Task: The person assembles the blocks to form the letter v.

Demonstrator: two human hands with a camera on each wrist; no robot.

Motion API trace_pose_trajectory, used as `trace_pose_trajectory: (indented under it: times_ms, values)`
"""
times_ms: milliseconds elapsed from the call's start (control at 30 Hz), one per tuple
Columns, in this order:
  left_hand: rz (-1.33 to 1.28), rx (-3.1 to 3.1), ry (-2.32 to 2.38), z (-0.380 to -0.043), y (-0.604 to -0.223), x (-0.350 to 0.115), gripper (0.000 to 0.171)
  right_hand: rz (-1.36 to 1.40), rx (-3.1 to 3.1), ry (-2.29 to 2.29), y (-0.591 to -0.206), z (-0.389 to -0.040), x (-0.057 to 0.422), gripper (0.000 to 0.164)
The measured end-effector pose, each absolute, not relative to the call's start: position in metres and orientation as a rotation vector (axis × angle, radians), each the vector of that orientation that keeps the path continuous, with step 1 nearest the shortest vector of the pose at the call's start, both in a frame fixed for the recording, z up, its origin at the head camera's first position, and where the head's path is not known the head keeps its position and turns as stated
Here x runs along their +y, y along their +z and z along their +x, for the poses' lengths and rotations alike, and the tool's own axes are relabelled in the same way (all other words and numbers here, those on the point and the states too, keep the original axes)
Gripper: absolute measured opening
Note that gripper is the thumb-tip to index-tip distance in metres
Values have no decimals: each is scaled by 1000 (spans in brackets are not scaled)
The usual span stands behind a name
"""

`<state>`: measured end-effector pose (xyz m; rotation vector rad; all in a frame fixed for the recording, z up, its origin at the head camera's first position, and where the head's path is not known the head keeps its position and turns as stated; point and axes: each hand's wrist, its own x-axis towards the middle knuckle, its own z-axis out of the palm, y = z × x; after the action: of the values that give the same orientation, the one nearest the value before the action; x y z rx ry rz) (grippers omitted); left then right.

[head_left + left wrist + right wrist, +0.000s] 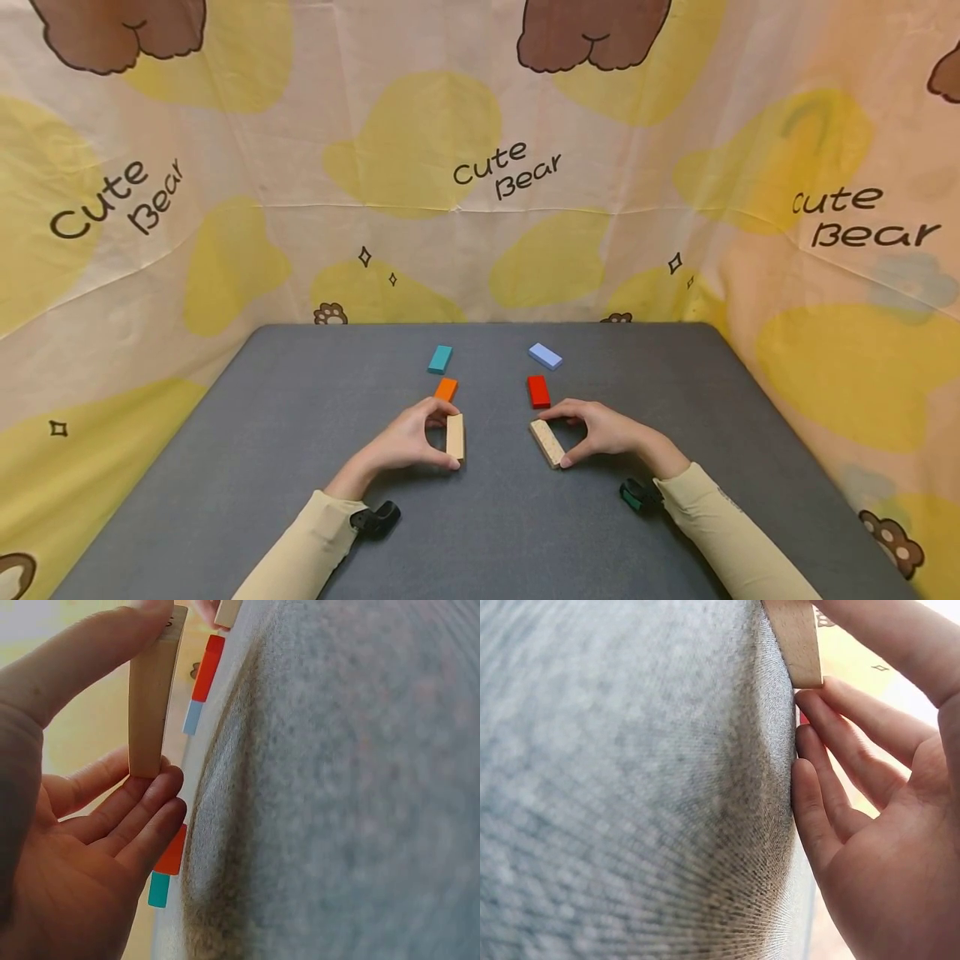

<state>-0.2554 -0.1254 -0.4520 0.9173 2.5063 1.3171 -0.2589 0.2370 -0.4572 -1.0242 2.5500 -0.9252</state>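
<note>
My left hand [408,437] pinches a plain wooden block [455,438] by its two ends, thumb at the near end and fingers at the far end. In the left wrist view this block [148,705] seems slightly off the tabletop. Opposite it, my right hand [611,429] grips a second wooden block [547,443] the same way, and that one lies slanted. The right wrist view shows the block's end [801,649] close to the table surface; whether it touches is unclear. Just beyond the left fingers is an orange block [446,389], and a red block [538,392] lies beyond the right fingers.
Farther back on the grey table [480,542] lie a teal block [440,359] and a lavender block [545,357]. A patterned cloth [420,158] hangs behind the table and along both sides. Dark devices are strapped to the left wrist [377,520] and right wrist [641,496].
</note>
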Motion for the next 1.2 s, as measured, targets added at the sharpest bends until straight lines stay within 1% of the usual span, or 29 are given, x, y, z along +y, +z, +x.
trace_pose_trajectory:
  times_ms: [133,433,933,1200]
  values:
    - [916,2509,1323,-250,-443,-121,70,-1031,2545,-932,-457,-259,237,71]
    - [895,2546,1307,-262,-465,-122,72,-981,2540,-930,-458,-260,237,71]
    - [887,2598,1262,-260,-464,-117,74,-1029,2533,-958,-458,-260,238,71]
    - [874,2599,1268,-257,-465,-111,72,-1043,2542,-954,-457,-259,237,72]
